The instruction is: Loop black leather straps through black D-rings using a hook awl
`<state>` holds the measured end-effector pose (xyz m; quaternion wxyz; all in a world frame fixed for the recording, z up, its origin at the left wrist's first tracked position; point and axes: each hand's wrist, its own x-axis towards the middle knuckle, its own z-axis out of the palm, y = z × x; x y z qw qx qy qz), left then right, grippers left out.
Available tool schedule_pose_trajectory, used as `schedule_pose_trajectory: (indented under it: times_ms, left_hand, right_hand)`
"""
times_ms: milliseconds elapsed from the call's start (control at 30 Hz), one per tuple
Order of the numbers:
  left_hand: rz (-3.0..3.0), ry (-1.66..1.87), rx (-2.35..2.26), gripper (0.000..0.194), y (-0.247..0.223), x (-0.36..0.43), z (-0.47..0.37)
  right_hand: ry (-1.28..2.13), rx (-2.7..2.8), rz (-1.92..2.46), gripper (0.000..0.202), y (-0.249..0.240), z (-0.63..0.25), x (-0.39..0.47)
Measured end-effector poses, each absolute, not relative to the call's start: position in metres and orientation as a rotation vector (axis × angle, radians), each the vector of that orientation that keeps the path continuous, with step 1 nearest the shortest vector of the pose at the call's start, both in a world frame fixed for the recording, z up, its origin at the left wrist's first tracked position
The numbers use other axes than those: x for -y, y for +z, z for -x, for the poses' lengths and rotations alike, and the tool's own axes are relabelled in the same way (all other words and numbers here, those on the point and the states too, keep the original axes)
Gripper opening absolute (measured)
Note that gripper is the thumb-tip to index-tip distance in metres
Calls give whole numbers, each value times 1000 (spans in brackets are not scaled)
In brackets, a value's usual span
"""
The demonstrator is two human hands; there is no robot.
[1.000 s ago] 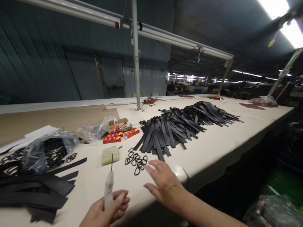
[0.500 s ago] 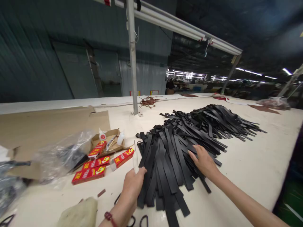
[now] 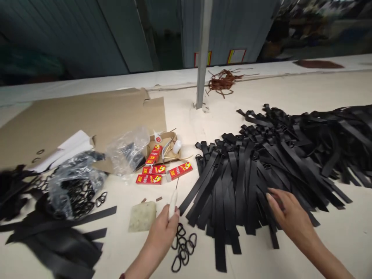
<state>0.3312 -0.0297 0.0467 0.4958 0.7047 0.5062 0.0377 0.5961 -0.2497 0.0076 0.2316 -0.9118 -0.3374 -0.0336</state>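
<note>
My left hand (image 3: pixel 163 226) is closed around the white handle of an awl (image 3: pixel 173 203), whose thin metal point stands upward. Beside that hand lies a small heap of black D-shaped rings (image 3: pixel 183 248). My right hand (image 3: pixel 287 211) rests at the lower edge of a large pile of black straps (image 3: pixel 241 182), thumb and fingers apart, with the fingertips close to one strap. Whether they touch it is hard to see. Many straps have a black ring looped at the far end. A pale, waxy-looking block (image 3: pixel 142 217) sits left of the awl.
Red glue boxes (image 3: pixel 148 179) and a cardboard tray (image 3: pixel 167 136) with small bottles lie left of the pile. Further left are a clear bag of black rings (image 3: pixel 77 190) and more black straps (image 3: pixel 64 240). A metal post (image 3: pixel 202 58) rises from the table near brown cords (image 3: pixel 223 81).
The view has tilted down and turned left, bringing the bag of rings and the left-hand straps into sight. My left hand keeps the awl; my right hand stays by the strap pile.
</note>
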Motion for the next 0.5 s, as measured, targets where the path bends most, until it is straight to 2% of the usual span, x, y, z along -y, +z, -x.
schedule_pose_trajectory:
  times_ms: [267,400,500]
  left_hand:
    - [-1954,-15,-1415,26,26,74,-284]
    - [-2037,-25,-1520,32,11,92,-274]
    - [-2103,9,-1518,29,9,93,-266]
  right_hand:
    - [128,973,2518,45,6,-618,286]
    - [134,978,2501,43,1,-632,284]
    - [122,993,2485,37,5,-635,279]
